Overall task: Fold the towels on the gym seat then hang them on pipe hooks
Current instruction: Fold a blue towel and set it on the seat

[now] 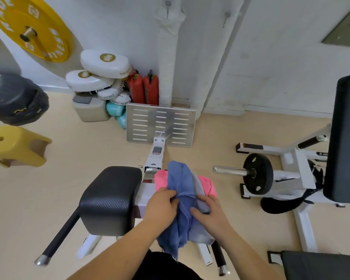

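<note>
A crumpled blue towel (181,185) lies on top of a pile on the right pad of the gym seat, which the pile hides. A pink towel (207,184) shows on both sides under it, and a grey towel (199,187) peeks out between them. My left hand (163,205) grips a bunch of the blue towel at its left side. My right hand (207,212) pinches the blue cloth at its right side. The seat's left black pad (109,199) is bare. Two wall hooks (226,16) stick out beside a wrapped white pipe (167,55).
A metal footplate (161,124) stands ahead on the machine's white rail. White pads, red canisters (143,89) and teal items fill the corner. A loaded weight plate (258,173) and a white bench frame are at right, and yellow plates (30,27) at left.
</note>
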`<state>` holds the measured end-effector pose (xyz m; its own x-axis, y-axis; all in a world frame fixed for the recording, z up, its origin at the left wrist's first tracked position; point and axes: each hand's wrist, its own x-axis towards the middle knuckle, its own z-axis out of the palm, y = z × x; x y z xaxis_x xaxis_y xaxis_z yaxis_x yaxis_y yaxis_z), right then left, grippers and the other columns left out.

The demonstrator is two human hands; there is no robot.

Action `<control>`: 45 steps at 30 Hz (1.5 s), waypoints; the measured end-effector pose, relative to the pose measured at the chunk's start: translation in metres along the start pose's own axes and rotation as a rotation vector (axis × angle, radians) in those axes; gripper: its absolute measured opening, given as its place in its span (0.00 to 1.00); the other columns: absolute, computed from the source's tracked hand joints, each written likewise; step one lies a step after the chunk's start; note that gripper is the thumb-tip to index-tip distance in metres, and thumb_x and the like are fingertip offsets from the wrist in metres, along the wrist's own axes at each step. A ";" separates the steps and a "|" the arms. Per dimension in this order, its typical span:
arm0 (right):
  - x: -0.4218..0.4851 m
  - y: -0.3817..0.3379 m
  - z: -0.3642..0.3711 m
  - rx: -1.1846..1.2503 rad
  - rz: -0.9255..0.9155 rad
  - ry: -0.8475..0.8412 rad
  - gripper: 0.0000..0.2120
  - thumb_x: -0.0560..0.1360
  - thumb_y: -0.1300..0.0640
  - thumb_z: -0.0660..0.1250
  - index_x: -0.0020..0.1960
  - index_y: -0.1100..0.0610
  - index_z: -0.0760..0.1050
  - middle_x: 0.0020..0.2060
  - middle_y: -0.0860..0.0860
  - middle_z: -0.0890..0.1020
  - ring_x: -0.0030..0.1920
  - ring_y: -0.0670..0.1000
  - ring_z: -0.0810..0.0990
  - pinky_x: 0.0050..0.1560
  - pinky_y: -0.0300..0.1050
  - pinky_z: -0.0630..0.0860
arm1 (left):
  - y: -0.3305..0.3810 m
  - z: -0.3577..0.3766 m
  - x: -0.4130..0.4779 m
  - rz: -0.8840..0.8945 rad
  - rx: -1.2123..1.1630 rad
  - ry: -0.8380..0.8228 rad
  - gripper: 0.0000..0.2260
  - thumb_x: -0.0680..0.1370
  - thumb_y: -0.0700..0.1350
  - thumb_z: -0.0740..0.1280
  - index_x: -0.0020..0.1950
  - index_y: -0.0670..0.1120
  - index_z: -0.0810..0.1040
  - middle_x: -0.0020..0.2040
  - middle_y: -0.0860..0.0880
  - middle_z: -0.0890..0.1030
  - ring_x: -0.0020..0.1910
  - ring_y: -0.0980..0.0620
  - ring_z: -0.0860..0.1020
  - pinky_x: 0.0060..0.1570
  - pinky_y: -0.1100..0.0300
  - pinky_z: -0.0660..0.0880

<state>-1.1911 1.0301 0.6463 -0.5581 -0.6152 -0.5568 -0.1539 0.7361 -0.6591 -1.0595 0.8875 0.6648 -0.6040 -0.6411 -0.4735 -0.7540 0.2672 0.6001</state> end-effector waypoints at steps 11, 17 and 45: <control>0.010 -0.012 -0.005 -0.133 -0.026 -0.016 0.24 0.70 0.48 0.76 0.64 0.48 0.76 0.60 0.52 0.71 0.62 0.54 0.75 0.64 0.47 0.73 | 0.030 -0.076 -0.057 -0.070 -0.510 0.277 0.12 0.83 0.46 0.64 0.41 0.42 0.76 0.38 0.41 0.76 0.36 0.55 0.70 0.39 0.62 0.68; 0.008 -0.024 -0.003 -0.108 0.073 -0.107 0.34 0.68 0.26 0.67 0.67 0.45 0.75 0.64 0.50 0.66 0.67 0.54 0.72 0.71 0.49 0.69 | 0.038 -0.097 -0.083 -0.137 -0.626 0.504 0.16 0.84 0.50 0.61 0.40 0.43 0.71 0.33 0.48 0.71 0.34 0.55 0.69 0.35 0.64 0.67; -0.101 -0.168 -0.048 0.303 -0.373 -0.211 0.16 0.80 0.43 0.68 0.47 0.56 0.78 0.38 0.56 0.82 0.40 0.47 0.80 0.47 0.48 0.78 | 0.061 -0.103 -0.129 0.340 -0.248 0.261 0.08 0.83 0.52 0.63 0.47 0.53 0.79 0.38 0.54 0.81 0.36 0.56 0.78 0.37 0.62 0.75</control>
<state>-1.1476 0.9821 0.8379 -0.3289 -0.8864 -0.3258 -0.0504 0.3610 -0.9312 -1.0012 0.9123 0.8285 -0.6964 -0.7145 -0.0662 -0.4221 0.3333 0.8430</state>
